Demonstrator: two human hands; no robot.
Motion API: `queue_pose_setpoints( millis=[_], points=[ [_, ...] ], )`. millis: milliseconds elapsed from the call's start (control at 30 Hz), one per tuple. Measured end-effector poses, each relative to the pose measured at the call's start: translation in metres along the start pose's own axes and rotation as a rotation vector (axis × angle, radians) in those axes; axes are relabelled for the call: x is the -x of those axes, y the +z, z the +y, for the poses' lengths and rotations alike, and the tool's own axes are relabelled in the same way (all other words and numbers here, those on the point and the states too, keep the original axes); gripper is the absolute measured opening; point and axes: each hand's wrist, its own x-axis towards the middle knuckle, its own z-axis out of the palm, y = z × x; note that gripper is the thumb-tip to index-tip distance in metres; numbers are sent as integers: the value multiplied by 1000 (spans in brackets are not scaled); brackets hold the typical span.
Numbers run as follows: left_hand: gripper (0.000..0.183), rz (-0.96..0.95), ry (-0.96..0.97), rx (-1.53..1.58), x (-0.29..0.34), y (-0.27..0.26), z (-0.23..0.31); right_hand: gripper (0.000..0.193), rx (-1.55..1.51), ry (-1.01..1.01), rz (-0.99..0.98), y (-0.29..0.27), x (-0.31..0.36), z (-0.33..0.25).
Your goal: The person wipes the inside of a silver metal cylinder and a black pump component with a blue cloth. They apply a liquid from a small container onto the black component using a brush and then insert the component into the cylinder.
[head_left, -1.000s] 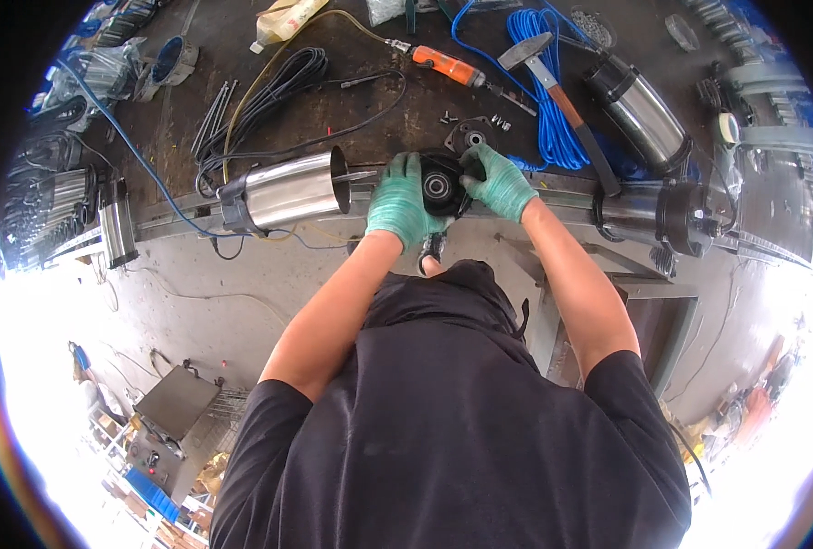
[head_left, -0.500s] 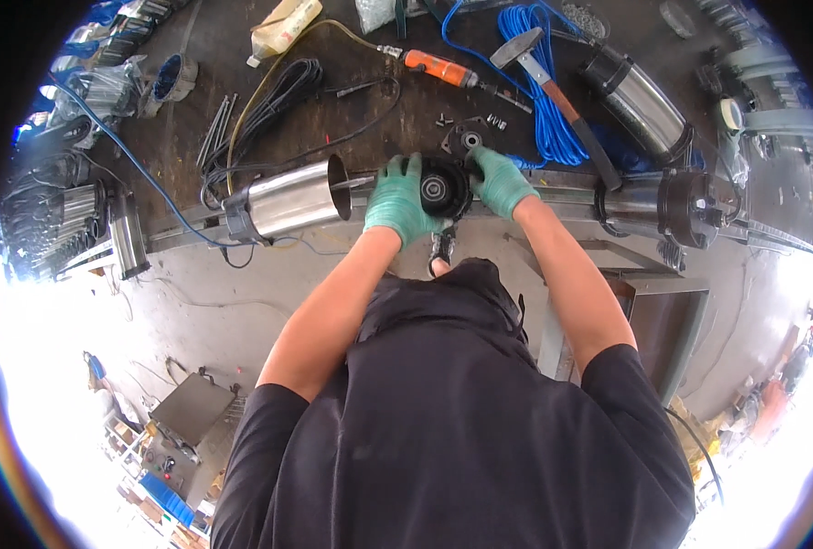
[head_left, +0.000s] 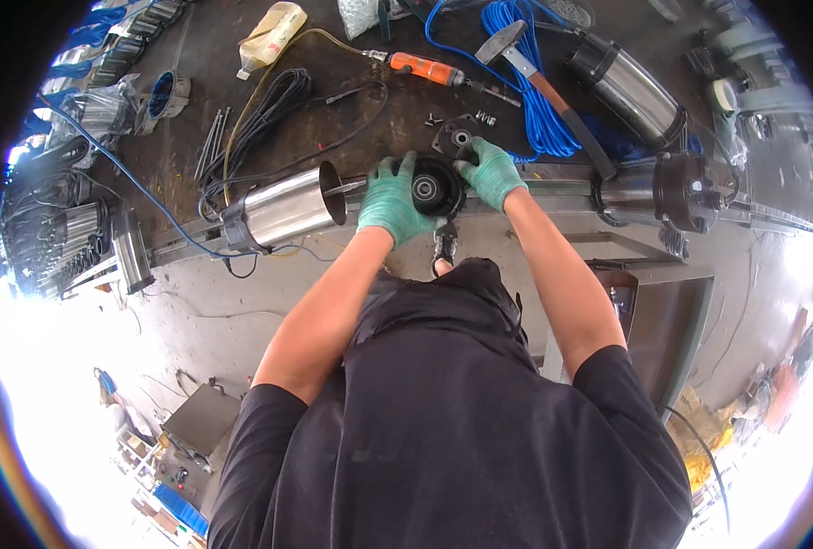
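At the near edge of the dark bench (head_left: 406, 112), the gloved left hand (head_left: 392, 203) grips the left side of a round black part (head_left: 430, 190), while the gloved right hand (head_left: 492, 175) curls just to its right, near a small black plate (head_left: 451, 140), whether holding anything I cannot tell.

Finishes: left hand (head_left: 393, 203) and right hand (head_left: 493, 177) both in matt, knit-textured green gloves. Round part (head_left: 443, 174) matt-to-satin black, bright smooth metal ring (head_left: 425, 189) at centre. Flange plate (head_left: 445, 140) dull dark metal. Open cylinder (head_left: 288, 209) polished, mirror-like metal. Hammer head (head_left: 501, 41) dull grey metal; handle (head_left: 549, 94) brown, looks like wood, black lower down. Blue cable coil (head_left: 548, 128) glossy plastic. Benchtop (head_left: 361, 133) dark, scuffed, matt. Shirt (head_left: 461, 412) matt black cloth.
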Motion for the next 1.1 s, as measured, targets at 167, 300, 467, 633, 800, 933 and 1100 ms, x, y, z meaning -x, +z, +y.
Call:
queue_pose_setpoints(
  millis=[167,300,467,633,800,933,1100],
  points=[
    [138,36,-4,10,1,-3,-8,30,-59,61,6,3,4,-2],
    [134,38,11,42,-2,9,-17,33,43,-129,106,22,24,11],
    [139,49,4,184,10,19,-23,44,328,111,106,31,33,-14],
    [142,105,81,557,11,31,-40,46,375,237,34,40,28,-2],
    [101,-47,226,1552,26,25,-58,36,364,58,155,11,44,-43],
    [102,-409,136,1963,31,-25,-77,33,272,141,153,-27,59,-112],
    [113,-979,376,2254,47,-95,-84,37,183,-101,69,-18,62,-206]
  ],
)
